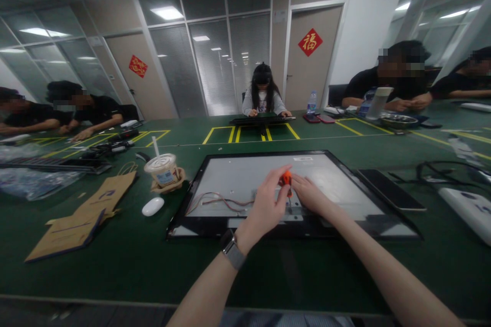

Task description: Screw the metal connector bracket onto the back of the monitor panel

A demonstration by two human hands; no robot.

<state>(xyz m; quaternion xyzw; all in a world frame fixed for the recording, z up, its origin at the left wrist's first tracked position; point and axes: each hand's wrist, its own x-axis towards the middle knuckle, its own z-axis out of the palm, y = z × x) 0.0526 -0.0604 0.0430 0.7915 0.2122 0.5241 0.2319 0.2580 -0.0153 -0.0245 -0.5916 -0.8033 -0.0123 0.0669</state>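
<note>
An orange-and-black screwdriver stands upright on the back of a flat display panel. My left hand, with a watch on the wrist, is closed around its handle. The shaft points down at a small metal plate by the panel's near edge. Close beside it, my right hand rests over the panel with fingers stretched toward the screwdriver; some fingertips are hidden behind the handle. Thin red, black and white wires lie across the panel, left of my hands.
Left of the panel are a drink cup with straw, a white mouse-shaped case and a brown paper bag. On the right lie a black phone-like slab, black cables and a white device. Several people sit around the green table.
</note>
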